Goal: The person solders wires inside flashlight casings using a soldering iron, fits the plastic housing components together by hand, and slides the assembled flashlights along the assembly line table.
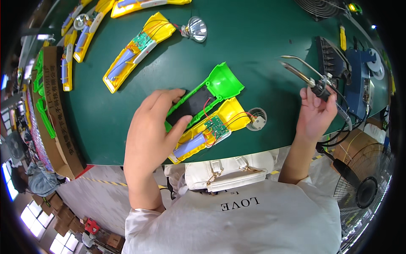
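**Open torch under left hand, soldering iron raised in right**

The open torch (211, 122) lies at the near edge of the green table (253, 55), its green shell half (213, 86) hinged away from the yellow half, which shows a circuit board, red and black wires and a blue battery. The left hand (154, 127) rests on the torch's near-left end, fingers spread flat over the black panel, thumb against the yellow shell. A small reflector (256, 120) sits just right of the torch, joined by wires. The right hand (315, 112) is well right of the torch, closed around the handle of a soldering iron (302, 74) whose tip points up and left, clear of the work.

Beyond the torch lie more yellow torch bodies (135, 51), one with a loose reflector. A cardboard box (57, 114) of green parts stands far left of the torch; a blue soldering station (359, 80) and a fan (363, 190) stand to the right.
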Tool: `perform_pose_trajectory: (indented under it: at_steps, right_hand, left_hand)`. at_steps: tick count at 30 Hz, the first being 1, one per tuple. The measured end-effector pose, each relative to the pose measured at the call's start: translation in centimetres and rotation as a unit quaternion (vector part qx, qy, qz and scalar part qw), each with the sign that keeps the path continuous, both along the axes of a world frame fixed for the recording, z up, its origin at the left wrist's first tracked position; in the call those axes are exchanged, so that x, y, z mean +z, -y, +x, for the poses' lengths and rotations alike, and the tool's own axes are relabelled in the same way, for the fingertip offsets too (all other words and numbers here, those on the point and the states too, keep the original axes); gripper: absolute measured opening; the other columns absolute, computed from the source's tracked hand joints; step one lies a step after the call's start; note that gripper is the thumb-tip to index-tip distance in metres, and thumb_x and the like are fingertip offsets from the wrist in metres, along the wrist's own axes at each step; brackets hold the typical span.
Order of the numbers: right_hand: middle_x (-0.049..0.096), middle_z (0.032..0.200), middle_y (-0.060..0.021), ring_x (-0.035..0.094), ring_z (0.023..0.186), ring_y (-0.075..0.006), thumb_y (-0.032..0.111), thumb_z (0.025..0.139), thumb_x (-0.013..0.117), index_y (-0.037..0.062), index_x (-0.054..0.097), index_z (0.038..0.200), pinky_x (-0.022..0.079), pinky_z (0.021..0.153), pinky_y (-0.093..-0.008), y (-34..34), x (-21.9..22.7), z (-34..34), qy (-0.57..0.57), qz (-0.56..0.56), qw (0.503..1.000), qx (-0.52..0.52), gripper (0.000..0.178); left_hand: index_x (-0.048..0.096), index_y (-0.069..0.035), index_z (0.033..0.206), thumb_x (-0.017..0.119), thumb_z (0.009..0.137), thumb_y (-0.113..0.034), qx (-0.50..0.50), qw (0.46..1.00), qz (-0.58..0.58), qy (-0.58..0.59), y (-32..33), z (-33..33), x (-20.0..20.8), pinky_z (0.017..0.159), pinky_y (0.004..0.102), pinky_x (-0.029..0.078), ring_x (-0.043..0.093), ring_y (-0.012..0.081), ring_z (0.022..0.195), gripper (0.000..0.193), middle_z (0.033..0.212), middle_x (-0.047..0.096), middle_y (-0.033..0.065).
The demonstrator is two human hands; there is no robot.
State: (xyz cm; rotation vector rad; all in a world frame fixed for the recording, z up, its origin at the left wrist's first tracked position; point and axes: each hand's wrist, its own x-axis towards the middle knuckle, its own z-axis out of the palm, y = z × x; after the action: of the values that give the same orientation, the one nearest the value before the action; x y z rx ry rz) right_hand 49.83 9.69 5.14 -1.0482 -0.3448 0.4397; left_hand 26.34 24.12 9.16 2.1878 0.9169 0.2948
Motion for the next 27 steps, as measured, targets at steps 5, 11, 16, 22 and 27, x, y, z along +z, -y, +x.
perform_pose_trajectory:
  at_steps: [5,11,16,22,27]
  right_hand:
    - [0.041,0.06,-0.004,0.04,0.054,-0.0118,0.012,0.083,0.04,-0.0042,0.048,0.091,0.041,0.06,-0.0325,0.0,-0.2,-0.4,0.018,0.029,0.999,0.032,0.02]
    - [0.043,0.062,-0.0032,0.039,0.054,-0.0088,0.008,0.082,0.039,-0.0039,0.048,0.09,0.041,0.06,-0.0298,0.3,0.2,-0.2,-0.011,-0.018,1.0,-0.008,0.017]
    - [0.043,0.063,-0.0027,0.038,0.054,-0.0077,0.006,0.081,0.04,-0.0032,0.048,0.091,0.042,0.06,-0.028,-0.1,0.5,-0.4,-0.007,-0.033,0.999,-0.028,0.015]
    - [0.042,0.063,-0.0039,0.039,0.052,-0.0084,0.003,0.081,0.039,-0.0035,0.045,0.089,0.042,0.059,-0.028,0.1,0.7,-0.6,-0.034,-0.014,0.999,-0.02,0.012]
    - [0.042,0.072,-0.0058,0.039,0.052,-0.0086,0.001,0.079,0.039,-0.003,0.045,0.088,0.043,0.058,-0.0295,1.4,-0.2,-0.6,-0.014,0.02,0.999,-0.022,0.012]
  left_hand:
    - [0.049,-0.003,0.083,0.061,0.062,-0.004,-0.037,0.993,-0.02,-0.107,-0.1,0.3,0.2,0.059,0.0352,0.039,0.05,0.0287,0.07,0.024,0.074,0.048,0.0114]
    - [0.042,-0.003,0.082,0.056,0.062,-0.001,-0.027,0.97,0.155,-0.184,3.1,0.0,1.0,0.055,0.0355,0.037,0.049,0.0295,0.065,0.025,0.079,0.05,0.0136]
    - [0.04,-0.002,0.107,0.061,0.067,-0.014,-0.026,0.973,0.179,-0.141,5.7,0.0,2.3,0.07,0.0379,0.035,0.048,0.0308,0.079,0.047,0.086,0.05,0.0137]
    - [0.047,-0.008,0.107,0.066,0.059,-0.016,-0.019,0.955,0.249,-0.158,8.7,-0.3,0.8,0.076,0.0398,0.035,0.044,0.0312,0.087,0.052,0.098,0.044,0.013]
    - [0.042,-0.004,0.108,0.067,0.061,-0.017,-0.002,0.95,0.257,-0.175,9.3,0.1,-0.1,0.077,0.0409,0.035,0.045,0.0316,0.09,0.055,0.104,0.045,0.0138]
